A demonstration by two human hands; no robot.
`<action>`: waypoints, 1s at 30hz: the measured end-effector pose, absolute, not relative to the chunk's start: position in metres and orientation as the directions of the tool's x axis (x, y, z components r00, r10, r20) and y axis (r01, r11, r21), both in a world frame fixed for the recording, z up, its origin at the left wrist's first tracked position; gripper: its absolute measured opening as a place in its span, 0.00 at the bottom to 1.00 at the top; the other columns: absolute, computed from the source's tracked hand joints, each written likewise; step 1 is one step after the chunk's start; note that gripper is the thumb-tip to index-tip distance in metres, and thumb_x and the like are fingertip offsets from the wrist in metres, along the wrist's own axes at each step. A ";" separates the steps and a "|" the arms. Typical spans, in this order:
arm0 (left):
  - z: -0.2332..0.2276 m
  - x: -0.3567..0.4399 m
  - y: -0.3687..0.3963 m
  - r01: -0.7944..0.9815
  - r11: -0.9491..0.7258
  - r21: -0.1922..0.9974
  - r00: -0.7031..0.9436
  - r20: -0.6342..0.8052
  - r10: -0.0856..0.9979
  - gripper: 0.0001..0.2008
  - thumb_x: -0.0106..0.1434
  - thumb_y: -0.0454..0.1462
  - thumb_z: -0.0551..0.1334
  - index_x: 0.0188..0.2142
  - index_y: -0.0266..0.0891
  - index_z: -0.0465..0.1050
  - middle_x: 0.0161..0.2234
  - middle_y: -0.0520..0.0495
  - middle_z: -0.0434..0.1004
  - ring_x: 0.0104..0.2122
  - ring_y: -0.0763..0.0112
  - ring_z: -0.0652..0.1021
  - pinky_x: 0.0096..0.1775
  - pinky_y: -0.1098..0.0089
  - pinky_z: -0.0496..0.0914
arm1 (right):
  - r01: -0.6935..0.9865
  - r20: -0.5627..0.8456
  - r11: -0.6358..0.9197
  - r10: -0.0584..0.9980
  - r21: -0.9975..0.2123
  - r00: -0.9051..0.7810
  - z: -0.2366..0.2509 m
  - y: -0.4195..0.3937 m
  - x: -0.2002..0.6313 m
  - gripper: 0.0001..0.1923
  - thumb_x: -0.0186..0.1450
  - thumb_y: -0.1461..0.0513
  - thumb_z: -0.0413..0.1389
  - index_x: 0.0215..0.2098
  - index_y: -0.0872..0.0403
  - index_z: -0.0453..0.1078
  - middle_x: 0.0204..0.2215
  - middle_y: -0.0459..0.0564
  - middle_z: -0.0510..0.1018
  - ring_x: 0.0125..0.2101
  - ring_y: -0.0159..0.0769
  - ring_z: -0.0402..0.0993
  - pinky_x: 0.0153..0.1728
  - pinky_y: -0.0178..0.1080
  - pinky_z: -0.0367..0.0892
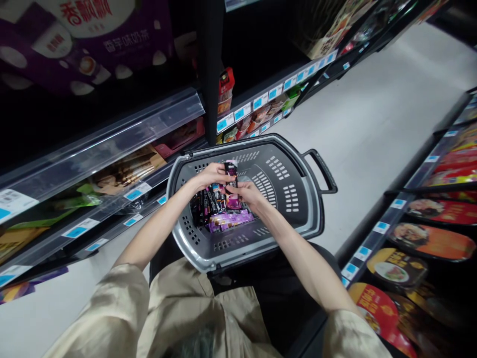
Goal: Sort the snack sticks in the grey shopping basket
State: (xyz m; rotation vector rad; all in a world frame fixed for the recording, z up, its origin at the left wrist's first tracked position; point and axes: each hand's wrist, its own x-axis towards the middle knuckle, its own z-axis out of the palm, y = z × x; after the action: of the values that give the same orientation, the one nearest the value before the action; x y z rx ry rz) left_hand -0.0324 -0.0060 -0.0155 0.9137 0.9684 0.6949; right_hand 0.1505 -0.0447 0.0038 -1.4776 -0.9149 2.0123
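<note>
We hold one packet upright over the basket, left hand and right hand both pinching it (fingers pressed to its sides), steadying it above the packets stacked inside, beside the shelf.

A grey plastic basket sits mid-frame over the pale floor, its handle pointing right. Inside it lie purple packets and dark stick sachets. Stocked shelves flank the aisle at left and right.
</note>
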 end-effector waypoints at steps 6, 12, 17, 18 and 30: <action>-0.016 -0.032 -0.006 -0.002 0.396 0.918 0.409 -0.361 0.838 0.20 0.43 0.41 0.80 0.31 0.32 0.78 0.28 0.46 0.82 0.25 0.72 0.77 0.29 0.72 0.70 | 0.031 -0.614 -0.638 0.724 -0.769 -0.315 -0.002 -0.044 0.149 0.14 0.51 0.58 0.76 0.29 0.57 0.81 0.28 0.53 0.85 0.19 0.28 0.75 0.16 0.27 0.65; -0.013 -0.030 -0.006 0.017 0.372 0.928 0.336 -0.356 0.872 0.20 0.43 0.41 0.80 0.29 0.33 0.76 0.25 0.48 0.79 0.24 0.72 0.76 0.27 0.72 0.68 | 0.016 -0.643 -0.674 0.697 -0.739 -0.317 0.004 -0.043 0.147 0.13 0.55 0.58 0.74 0.30 0.57 0.79 0.27 0.52 0.85 0.18 0.29 0.74 0.15 0.27 0.64; -0.019 -0.027 -0.002 -0.059 0.346 0.936 0.237 -0.323 0.916 0.22 0.45 0.43 0.79 0.33 0.32 0.75 0.30 0.46 0.81 0.27 0.72 0.78 0.30 0.73 0.70 | -0.085 -0.631 -0.692 0.696 -0.717 -0.343 0.008 -0.039 0.146 0.14 0.60 0.53 0.71 0.31 0.55 0.77 0.26 0.51 0.84 0.23 0.36 0.79 0.21 0.33 0.72; -0.021 -0.026 -0.001 -0.093 0.345 0.934 0.222 -0.318 0.922 0.24 0.45 0.43 0.80 0.35 0.32 0.75 0.32 0.46 0.82 0.29 0.71 0.79 0.31 0.72 0.71 | -0.122 -0.622 -0.686 0.710 -0.718 -0.329 0.008 -0.038 0.146 0.14 0.60 0.53 0.70 0.31 0.55 0.76 0.26 0.51 0.84 0.24 0.37 0.79 0.22 0.33 0.72; -0.030 -0.021 -0.003 -0.021 0.289 0.957 0.393 -0.258 0.883 0.34 0.42 0.36 0.79 0.45 0.40 0.66 0.40 0.49 0.76 0.37 0.71 0.79 0.39 0.68 0.73 | -0.323 -0.612 -0.694 0.720 -0.644 -0.327 0.016 -0.032 0.146 0.18 0.74 0.52 0.46 0.44 0.52 0.74 0.30 0.49 0.83 0.28 0.40 0.79 0.32 0.40 0.75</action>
State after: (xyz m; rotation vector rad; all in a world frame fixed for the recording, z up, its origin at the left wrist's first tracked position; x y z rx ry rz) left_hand -0.0208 -0.0032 -0.0303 1.1097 0.9840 0.7548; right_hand 0.1457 -0.0323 0.0157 -1.2452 -0.5452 2.0579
